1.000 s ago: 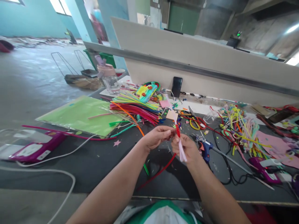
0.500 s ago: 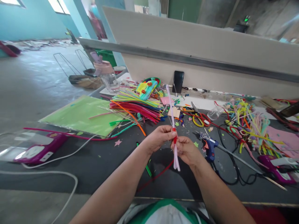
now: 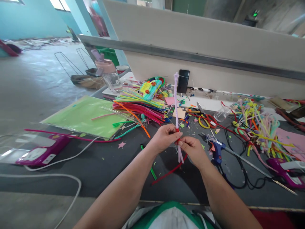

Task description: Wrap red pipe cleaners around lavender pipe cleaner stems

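Observation:
Pale lilac pipe cleaners (image 3: 176,105) stand nearly upright between my hands, their loose ends spreading below. My left hand (image 3: 166,137) pinches them around the middle, where a red pipe cleaner (image 3: 169,172) is wrapped. My right hand (image 3: 190,149) is closed just below and to the right, thumb and fingers pinching at the red wrap; the red length trails down and left from there over the dark table. Fingertips partly hide the wrap. A green marker-like stick (image 3: 152,168) lies below my left wrist.
A blue glue gun (image 3: 216,152) with black cord lies right of my hands. Yellow-handled scissors (image 3: 203,121), a heap of pipe cleaners (image 3: 259,130), a bundle of colored pipe cleaners (image 3: 143,108), a green sheet (image 3: 83,116), a phone (image 3: 183,81) and a bottle (image 3: 109,76) surround them.
The lilac pipe cleaners have become more upright, their top moving slightly right. My right hand has shifted a little right, and the red trailing length has swung and shows more.

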Demonstrator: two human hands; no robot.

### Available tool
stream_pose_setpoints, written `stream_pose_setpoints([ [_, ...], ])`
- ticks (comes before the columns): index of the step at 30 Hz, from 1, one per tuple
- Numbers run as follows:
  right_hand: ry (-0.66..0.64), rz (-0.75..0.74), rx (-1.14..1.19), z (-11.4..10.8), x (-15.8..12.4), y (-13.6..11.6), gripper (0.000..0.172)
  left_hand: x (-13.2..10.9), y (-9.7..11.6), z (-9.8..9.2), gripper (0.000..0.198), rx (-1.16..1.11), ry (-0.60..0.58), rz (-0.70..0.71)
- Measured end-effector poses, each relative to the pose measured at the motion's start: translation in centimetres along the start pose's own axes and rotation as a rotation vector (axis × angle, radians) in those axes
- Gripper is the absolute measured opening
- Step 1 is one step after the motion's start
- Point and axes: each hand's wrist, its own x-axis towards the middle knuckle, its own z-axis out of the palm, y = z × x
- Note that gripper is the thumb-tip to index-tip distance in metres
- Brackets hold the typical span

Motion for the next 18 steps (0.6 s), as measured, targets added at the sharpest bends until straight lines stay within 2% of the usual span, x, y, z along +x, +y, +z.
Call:
stream_pose_setpoints([
  [5,0.081,-0.217,-0.532,-0.16,-0.03,-0.29,0.024,0.33,-0.57,-0.11,0.03,0.342,0.078,0.073],
  [7,0.097,-0.287,-0.652,-0.04,-0.08,-0.03,0.024,0.42,-0.69,-0.03,0.03,0.436,0.096,0.099],
  [9,0.112,-0.286,-0.7,0.14,-0.11,0.13,0.022,0.46,-0.68,0.08,0.029,0.489,0.11,0.111],
  [14,0.144,-0.086,-0.541,0.31,-0.07,-0.22,0.019,0.47,-0.48,0.3,0.03,0.497,0.151,0.129],
  [16,0.121,-0.008,-0.375,0.16,-0.06,-0.44,0.021,0.42,-0.42,0.32,0.032,0.394,0.136,0.093],
  [18,0.078,0.05,-0.143,-0.06,-0.1,-0.57,0.021,0.28,-0.3,0.31,0.029,0.167,0.071,0.017],
])
